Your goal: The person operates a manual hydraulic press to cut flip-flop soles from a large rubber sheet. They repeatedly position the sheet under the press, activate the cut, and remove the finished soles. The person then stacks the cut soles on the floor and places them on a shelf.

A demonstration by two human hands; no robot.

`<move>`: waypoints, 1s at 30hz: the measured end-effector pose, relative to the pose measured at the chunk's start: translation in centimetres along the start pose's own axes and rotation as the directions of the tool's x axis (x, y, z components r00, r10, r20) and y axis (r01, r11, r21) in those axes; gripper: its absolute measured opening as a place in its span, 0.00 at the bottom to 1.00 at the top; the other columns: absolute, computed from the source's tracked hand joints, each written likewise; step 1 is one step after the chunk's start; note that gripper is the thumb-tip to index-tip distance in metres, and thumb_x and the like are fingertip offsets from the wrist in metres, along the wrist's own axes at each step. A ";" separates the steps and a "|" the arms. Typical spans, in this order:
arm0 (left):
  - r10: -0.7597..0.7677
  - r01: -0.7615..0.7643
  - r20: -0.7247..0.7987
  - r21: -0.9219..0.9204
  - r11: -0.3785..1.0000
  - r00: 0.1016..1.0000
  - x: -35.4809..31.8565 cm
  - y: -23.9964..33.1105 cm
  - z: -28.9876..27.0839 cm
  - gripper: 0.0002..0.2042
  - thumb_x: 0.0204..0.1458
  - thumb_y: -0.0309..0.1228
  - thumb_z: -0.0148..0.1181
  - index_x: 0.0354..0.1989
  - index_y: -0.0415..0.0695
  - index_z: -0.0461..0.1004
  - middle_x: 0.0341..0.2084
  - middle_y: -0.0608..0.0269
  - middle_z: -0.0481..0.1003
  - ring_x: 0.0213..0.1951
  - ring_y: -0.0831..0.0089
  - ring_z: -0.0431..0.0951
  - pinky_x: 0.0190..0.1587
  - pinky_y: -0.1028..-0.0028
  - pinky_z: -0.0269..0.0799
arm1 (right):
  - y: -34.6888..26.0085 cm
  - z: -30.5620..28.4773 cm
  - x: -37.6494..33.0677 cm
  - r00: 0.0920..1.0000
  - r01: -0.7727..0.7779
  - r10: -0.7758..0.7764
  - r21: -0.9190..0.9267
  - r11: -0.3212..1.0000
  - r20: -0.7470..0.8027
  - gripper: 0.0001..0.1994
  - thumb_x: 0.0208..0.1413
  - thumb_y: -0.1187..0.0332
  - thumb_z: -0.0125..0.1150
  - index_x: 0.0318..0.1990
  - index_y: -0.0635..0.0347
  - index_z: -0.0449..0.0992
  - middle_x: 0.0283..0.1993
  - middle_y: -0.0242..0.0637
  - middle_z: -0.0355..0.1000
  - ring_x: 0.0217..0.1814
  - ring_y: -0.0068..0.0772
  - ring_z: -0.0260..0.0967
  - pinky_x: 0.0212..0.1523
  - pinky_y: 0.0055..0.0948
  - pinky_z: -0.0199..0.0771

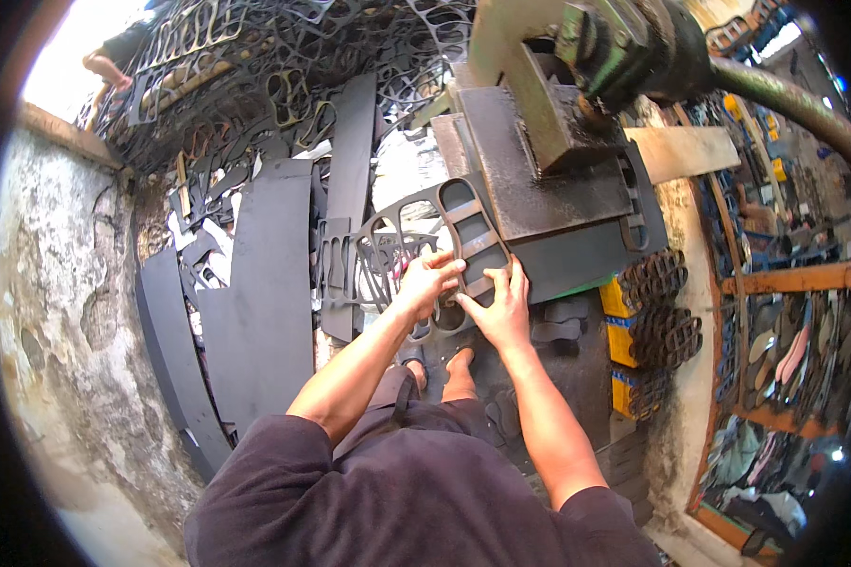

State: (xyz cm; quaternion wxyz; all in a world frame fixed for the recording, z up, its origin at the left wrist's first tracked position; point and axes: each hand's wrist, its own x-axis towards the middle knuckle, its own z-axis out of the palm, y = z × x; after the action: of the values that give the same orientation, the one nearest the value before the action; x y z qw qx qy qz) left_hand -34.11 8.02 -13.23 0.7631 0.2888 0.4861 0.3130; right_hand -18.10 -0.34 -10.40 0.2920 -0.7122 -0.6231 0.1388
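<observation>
A punched dark rubber sheet [416, 241], full of sole-shaped holes, lies half under the steel press plate [529, 175] and half hanging toward the person. The left hand [425, 283] grips the sheet's near edge with fingers curled over a strip between 2 holes. Just beside it, the right hand [503, 307] lies flat with fingers spread, pressing the sheet and a metal cutting die [477, 236] at the plate's front edge; it is not closed around anything. The 2 hands almost touch.

Above them the green press arm [624, 47] hangs close over the plate, leaving little room. To the left of the left hand, long black rubber strips [265, 283] lean against a rough wall [61, 283]. Right of the right hand, stacks of cut black pieces [667, 321] sit on yellow blocks [619, 345]. Beyond the press, scrap sheets [255, 57] pile up.
</observation>
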 end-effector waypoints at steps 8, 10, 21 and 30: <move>0.033 -0.017 0.129 -0.123 0.992 0.991 5.3 0.8 5.1 0.34 0.60 0.31 0.67 0.71 0.29 0.59 0.59 0.48 0.74 0.55 0.66 0.78 0.59 0.68 0.74 | 11.6 -5.9 0.2 0.968 -0.219 0.248 -0.354 0.909 0.038 0.31 0.66 0.45 0.55 0.76 0.28 0.58 0.82 0.39 0.47 0.85 0.47 0.37 0.75 0.77 0.35; 0.065 -0.067 0.091 0.016 0.998 0.994 5.3 2.4 5.4 0.26 0.63 0.31 0.63 0.69 0.39 0.68 0.57 0.56 0.76 0.54 0.67 0.79 0.58 0.69 0.73 | 12.9 -6.5 1.3 0.960 -0.249 0.280 -0.388 0.887 0.024 0.31 0.66 0.42 0.54 0.76 0.26 0.58 0.82 0.36 0.48 0.85 0.44 0.38 0.75 0.77 0.34; 0.131 -0.133 -0.185 0.002 0.991 0.974 8.3 5.8 0.2 0.13 0.59 0.30 0.67 0.51 0.45 0.77 0.38 0.69 0.82 0.37 0.78 0.80 0.39 0.78 0.73 | 18.8 -7.8 10.7 0.950 -0.311 0.303 -0.295 0.903 -0.074 0.26 0.64 0.47 0.58 0.60 0.56 0.78 0.78 0.38 0.58 0.84 0.41 0.40 0.76 0.74 0.30; 0.937 -0.905 0.055 0.283 0.318 0.346 -1.6 21.1 21.7 0.15 0.65 0.26 0.60 0.58 0.36 0.74 0.55 0.58 0.76 0.56 0.70 0.76 0.61 0.71 0.70 | 17.0 -17.0 11.2 0.939 -0.206 0.282 -0.334 0.920 0.196 0.27 0.61 0.45 0.60 0.59 0.54 0.80 0.69 0.41 0.70 0.78 0.47 0.55 0.75 0.75 0.39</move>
State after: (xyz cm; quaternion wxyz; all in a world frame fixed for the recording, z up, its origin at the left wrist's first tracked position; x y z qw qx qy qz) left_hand -18.80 17.31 11.25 0.3724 0.5931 0.3164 0.6399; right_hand 7.21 5.45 -5.06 0.0797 -0.7993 -0.5736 0.1604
